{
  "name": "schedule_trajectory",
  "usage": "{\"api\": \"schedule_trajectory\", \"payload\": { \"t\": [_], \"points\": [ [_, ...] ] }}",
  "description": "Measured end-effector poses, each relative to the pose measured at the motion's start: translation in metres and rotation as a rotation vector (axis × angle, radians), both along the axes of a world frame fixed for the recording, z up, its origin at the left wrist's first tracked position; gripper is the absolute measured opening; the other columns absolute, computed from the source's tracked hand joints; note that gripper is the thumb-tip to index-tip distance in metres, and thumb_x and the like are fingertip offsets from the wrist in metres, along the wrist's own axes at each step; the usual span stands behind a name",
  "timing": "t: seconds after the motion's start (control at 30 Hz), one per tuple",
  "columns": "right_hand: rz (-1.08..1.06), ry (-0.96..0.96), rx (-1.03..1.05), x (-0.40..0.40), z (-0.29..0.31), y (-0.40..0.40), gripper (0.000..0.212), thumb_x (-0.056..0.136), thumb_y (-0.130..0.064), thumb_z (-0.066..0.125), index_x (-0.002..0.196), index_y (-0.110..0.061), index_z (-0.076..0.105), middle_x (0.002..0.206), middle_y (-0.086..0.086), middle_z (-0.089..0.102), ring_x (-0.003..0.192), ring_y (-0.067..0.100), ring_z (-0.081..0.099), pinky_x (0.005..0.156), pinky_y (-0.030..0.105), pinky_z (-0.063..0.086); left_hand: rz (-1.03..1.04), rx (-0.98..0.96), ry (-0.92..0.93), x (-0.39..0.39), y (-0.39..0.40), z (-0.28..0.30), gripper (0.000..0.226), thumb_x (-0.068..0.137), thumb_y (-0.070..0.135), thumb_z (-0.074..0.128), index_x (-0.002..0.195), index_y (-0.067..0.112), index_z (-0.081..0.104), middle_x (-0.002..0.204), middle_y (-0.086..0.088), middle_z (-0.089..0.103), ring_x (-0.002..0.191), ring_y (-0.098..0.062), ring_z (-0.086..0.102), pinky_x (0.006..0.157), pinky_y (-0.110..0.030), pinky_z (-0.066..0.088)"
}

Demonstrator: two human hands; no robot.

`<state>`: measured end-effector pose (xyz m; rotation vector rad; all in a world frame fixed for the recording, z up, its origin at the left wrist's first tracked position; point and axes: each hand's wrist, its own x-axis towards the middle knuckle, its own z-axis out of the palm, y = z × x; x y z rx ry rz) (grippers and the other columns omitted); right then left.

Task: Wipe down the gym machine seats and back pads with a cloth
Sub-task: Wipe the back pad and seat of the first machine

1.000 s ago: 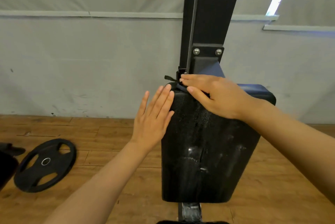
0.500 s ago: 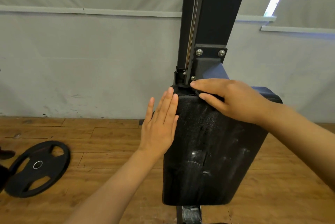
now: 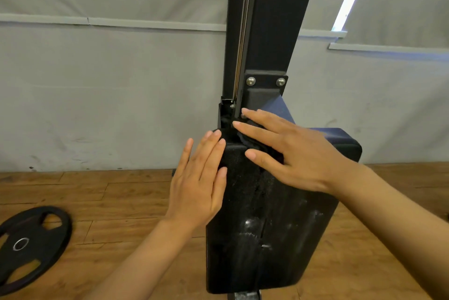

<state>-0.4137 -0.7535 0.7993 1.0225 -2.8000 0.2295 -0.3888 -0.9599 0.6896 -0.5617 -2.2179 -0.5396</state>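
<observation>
Right hand [image 3: 298, 154] presses cloth [image 3: 252, 140] flat on pad [image 3: 267, 227].

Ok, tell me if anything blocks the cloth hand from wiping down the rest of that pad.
Nothing visible does. The right hand presses the dark cloth flat at the top of the black pad, and the pad face below is bare. The left hand rests flat on the pad's left edge, beside the wiping path.

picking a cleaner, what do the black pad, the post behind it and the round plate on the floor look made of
Black rectangular pad: probably vinyl or faux leather over foam, with a grainy sheen and a scuffed, cracked surface. Black upright post: painted metal, smooth and bolted. Black round weight plate: matte, likely rubber-coated, with a metal centre ring.
</observation>
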Motion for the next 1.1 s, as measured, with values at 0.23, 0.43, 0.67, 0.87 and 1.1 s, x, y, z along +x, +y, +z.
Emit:
{"api": "schedule_trajectory", "payload": {
  "t": [0.23, 0.43, 0.67, 0.87, 1.1],
  "points": [
    [-0.103, 0.356, 0.008, -0.003, -0.023, -0.027, 0.051, 0.1, -0.04, 0.032, 0.136, -0.013, 0.056, 0.137, 0.009, 0.057, 0.126, 0.026, 0.054, 0.101, 0.035, 0.045, 0.002, 0.101, -0.171, -0.015, 0.012, 0.017, 0.053, 0.107, 0.036, 0.022, 0.15, 0.006, 0.027, 0.157, -0.005, 0.029, 0.148, -0.01, 0.022, 0.123, -0.031, 0.01],
    [-0.177, 0.441, -0.006, 0.0, -0.037, -0.046, 0.048, 0.101, -0.03, 0.032, 0.124, -0.002, 0.063, 0.124, 0.019, 0.064, 0.116, 0.035, 0.061, 0.1, 0.045, 0.047, -0.016, 0.287, -0.127, -0.017, 0.026, 0.005, 0.047, 0.107, 0.028, 0.025, 0.146, 0.003, 0.028, 0.156, -0.008, 0.029, 0.147, -0.02, 0.026, 0.122, -0.037, 0.014],
    [-0.011, 0.393, 0.013, -0.001, -0.024, -0.004, 0.043, 0.1, -0.031, 0.037, 0.13, -0.01, 0.061, 0.129, 0.009, 0.063, 0.121, 0.025, 0.059, 0.102, 0.031, 0.042, -0.006, 0.276, -0.067, -0.02, 0.026, 0.002, 0.048, 0.106, 0.03, 0.022, 0.14, -0.003, 0.032, 0.15, -0.016, 0.033, 0.146, -0.021, 0.028, 0.122, -0.042, 0.016],
    [-0.137, 0.421, -0.033, 0.002, -0.024, 0.003, 0.043, 0.1, -0.027, 0.037, 0.121, -0.004, 0.066, 0.123, 0.015, 0.065, 0.117, 0.03, 0.061, 0.099, 0.039, 0.049, 0.012, 0.274, -0.058, -0.02, 0.028, 0.003, 0.048, 0.106, 0.029, 0.021, 0.139, -0.004, 0.032, 0.149, -0.017, 0.033, 0.146, -0.022, 0.027, 0.121, -0.044, 0.019],
    [-0.04, 0.333, -0.041, -0.001, -0.022, -0.005, 0.044, 0.099, -0.029, 0.037, 0.127, -0.007, 0.063, 0.128, 0.011, 0.063, 0.122, 0.026, 0.058, 0.102, 0.035, 0.045, 0.032, 0.205, -0.119, -0.014, 0.022, 0.006, 0.047, 0.106, 0.029, 0.022, 0.142, -0.001, 0.03, 0.151, -0.014, 0.032, 0.147, -0.023, 0.027, 0.122, -0.042, 0.017]
  ]
}}
